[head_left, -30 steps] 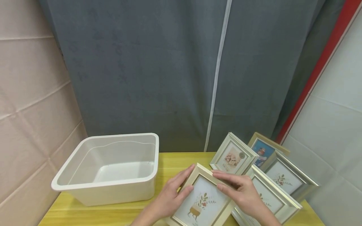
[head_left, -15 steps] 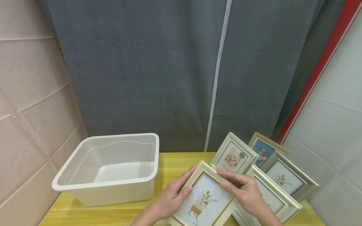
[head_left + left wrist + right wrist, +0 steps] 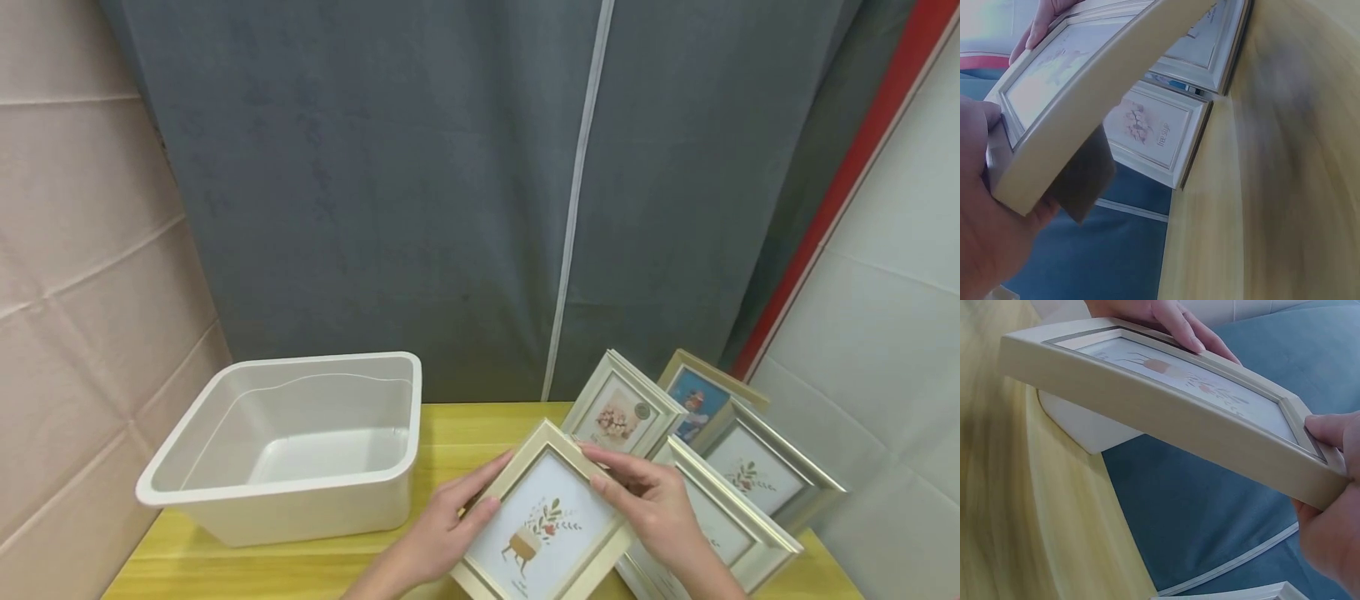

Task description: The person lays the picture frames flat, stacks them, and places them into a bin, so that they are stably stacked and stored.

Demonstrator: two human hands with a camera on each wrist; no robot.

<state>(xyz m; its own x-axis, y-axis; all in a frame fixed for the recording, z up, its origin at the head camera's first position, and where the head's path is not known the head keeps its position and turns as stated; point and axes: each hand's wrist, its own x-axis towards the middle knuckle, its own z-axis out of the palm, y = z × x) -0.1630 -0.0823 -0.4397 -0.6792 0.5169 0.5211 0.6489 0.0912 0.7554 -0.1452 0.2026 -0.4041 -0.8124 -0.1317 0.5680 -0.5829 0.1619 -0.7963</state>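
Note:
A cream-gold picture frame (image 3: 540, 542), showing a drawn vase with red flowers and green leaves, is held tilted above the table between both hands. My left hand (image 3: 450, 525) grips its left side, thumb on the front face and fingers behind. On the upper right side, my right hand (image 3: 660, 512) holds it the same way. A dark brown back stand (image 3: 1085, 178) sticks out behind the frame in the left wrist view. Just to the right stand a silver-white frame (image 3: 757, 533) and, farther back, a white frame with pink flowers (image 3: 618, 412).
A white plastic tub (image 3: 300, 500) sits on the left of the yellow wooden table (image 3: 262, 575). At the back right are a silver frame (image 3: 780, 467) and a gold-edged frame with a blue photo (image 3: 693, 400). A grey curtain (image 3: 375, 208) hangs behind.
The held picture frame has risen slightly and shifted a little right, both hands keeping their grip on it. The tub and the standing frames have stayed in place.

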